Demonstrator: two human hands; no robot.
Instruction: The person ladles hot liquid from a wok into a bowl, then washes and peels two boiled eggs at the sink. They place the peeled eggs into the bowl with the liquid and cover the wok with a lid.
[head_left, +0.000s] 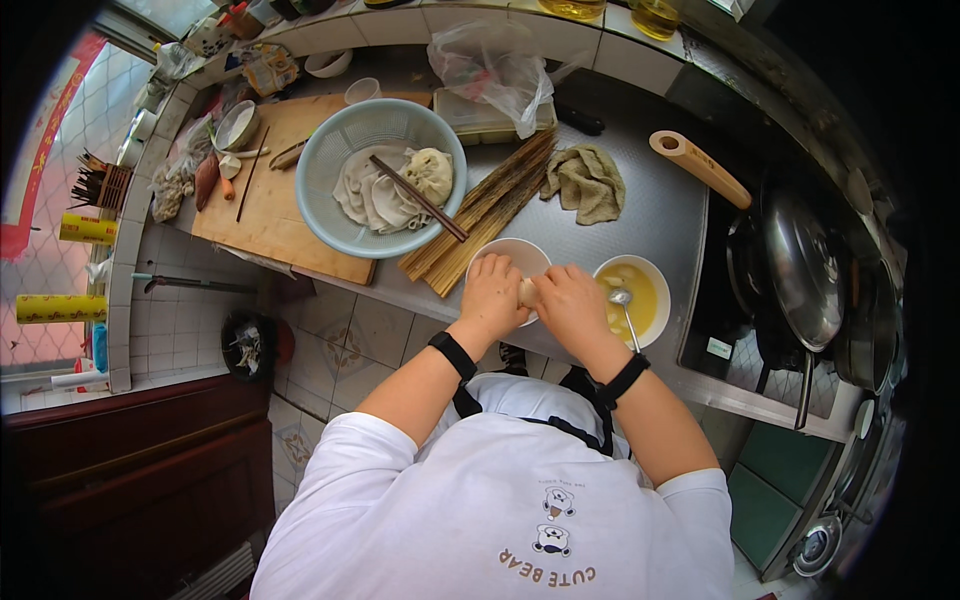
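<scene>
Over a white bowl (517, 253) near the counter's front edge, my left hand (491, 296) and my right hand (574, 307) meet around a small pale piece of food (529, 293), possibly dough or bun, which both grip. Their fingers partly hide it. Right of my right hand sits a white bowl of yellow liquid (641, 296) with pale pieces and a metal spoon (621, 298) in it. At the left, a light-blue plastic colander (315, 202) holds pale flat wrappers (367, 199), a round lump of pale food (430, 174) and brown chopsticks (420, 199).
Beneath the colander lies a wooden board (259, 206). A bundle of thin dry stalks (487, 210) lies beside a crumpled cloth (585, 184). Farther back are a plastic box (469, 124) and a black-handled tool (579, 118). On the right, a lidded pan (799, 262) stands on the black cooktop (701, 315).
</scene>
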